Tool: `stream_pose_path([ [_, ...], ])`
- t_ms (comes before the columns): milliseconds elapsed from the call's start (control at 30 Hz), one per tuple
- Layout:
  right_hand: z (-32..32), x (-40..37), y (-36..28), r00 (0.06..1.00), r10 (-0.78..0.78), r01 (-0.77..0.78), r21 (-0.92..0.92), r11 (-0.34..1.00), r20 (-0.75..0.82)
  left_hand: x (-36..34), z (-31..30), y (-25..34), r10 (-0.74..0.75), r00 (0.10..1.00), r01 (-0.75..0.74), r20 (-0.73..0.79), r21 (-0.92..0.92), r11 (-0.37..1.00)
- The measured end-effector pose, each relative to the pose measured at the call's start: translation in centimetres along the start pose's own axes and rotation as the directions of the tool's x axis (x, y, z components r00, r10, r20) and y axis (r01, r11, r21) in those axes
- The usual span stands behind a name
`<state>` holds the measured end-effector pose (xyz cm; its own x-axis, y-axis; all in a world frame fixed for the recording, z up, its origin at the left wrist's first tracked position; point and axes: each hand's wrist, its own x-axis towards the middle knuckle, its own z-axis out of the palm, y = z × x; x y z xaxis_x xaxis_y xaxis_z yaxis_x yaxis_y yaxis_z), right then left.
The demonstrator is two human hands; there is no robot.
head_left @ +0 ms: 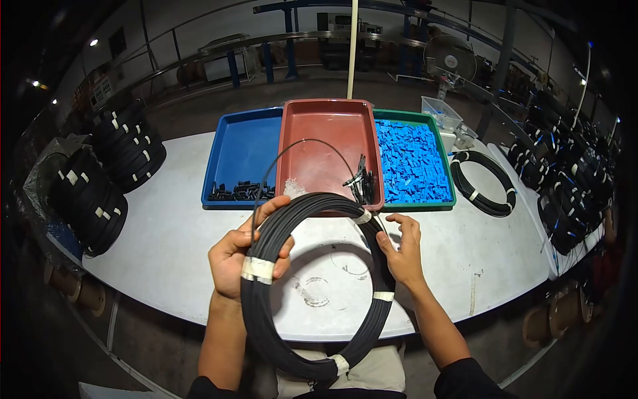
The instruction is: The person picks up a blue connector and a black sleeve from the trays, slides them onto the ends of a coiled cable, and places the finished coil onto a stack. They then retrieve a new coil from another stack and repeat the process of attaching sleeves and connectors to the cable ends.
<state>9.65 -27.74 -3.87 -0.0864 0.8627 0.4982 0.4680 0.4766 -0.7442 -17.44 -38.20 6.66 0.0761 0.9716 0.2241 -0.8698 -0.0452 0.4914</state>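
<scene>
A thick coil of black cable (269, 319), bound with several bands of white tape, is held up in front of me over the table's near edge. My left hand (232, 259) wraps its fingers and thumb around the coil's upper left side, right beside a tape band. From there one loose strand of cable (307, 140) arcs up across the red tray. At the coil's upper right side is my right hand (403, 251), its thumb against the cable and its fingers apart and bent, off the coil.
Behind the coil stand a blue tray (242, 143) with black parts, a red tray (329, 133) with clear and black pieces, and a green tray (438, 205) full of blue parts. Stacked coils (126, 146) stand left, more coils (565, 206) right. One coil (460, 189) lies on the white table (179, 266).
</scene>
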Motion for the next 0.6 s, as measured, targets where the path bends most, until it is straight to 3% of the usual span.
stream_pose_path([
  [33,-0.2,0.2,0.1,0.996,0.066,-0.069,0.058,0.996,0.055,-0.2,-1.2,0.5,-0.037,0.997,0.036,0.068,0.024,0.999],
  [100,0.4,1.3,2.6,0.996,0.058,-0.065,0.109,0.992,0.065,-0.7,-2.2,1.3,-0.077,0.987,0.07,0.142,0.057,0.996],
  [167,0.9,2.4,3.6,0.946,0.225,-0.287,0.275,0.918,0.235,-1.3,-2.8,1.5,-0.075,0.997,0.074,0.004,0.102,0.992],
  [233,1.4,3.0,3.8,0.95,0.234,-0.284,0.269,0.92,0.205,-1.4,-4.6,1.8,-0.061,0.998,0.06,0.004,0.141,0.988],
  [300,1.4,4.3,3.9,0.836,0.351,-0.52,0.404,0.753,0.422,-1.8,-6.6,2.2,-0.094,0.996,0.084,0.013,0.323,0.943],
  [333,1.8,4.7,3.3,0.795,0.4,-0.594,0.454,0.664,0.456,-2.1,-5.9,2.4,-0.105,0.991,0.125,-0.082,0.303,0.945],
  [500,3.4,5.8,5.4,0.787,0.285,-0.531,0.366,0.764,0.547,-3.2,-7.4,2.7,-0.081,0.978,0.158,-0.192,0.425,0.891],
  [567,3.1,6.3,4.7,0.762,0.261,-0.515,0.31,0.799,0.593,-3.8,-7.9,2.8,0.013,0.968,0.175,-0.249,0.717,0.674],
  [600,3.3,6.1,4.9,0.792,0.252,-0.501,0.355,0.79,0.557,-3.9,-7.7,2.8,0.02,0.954,0.212,-0.3,0.719,0.662],
])
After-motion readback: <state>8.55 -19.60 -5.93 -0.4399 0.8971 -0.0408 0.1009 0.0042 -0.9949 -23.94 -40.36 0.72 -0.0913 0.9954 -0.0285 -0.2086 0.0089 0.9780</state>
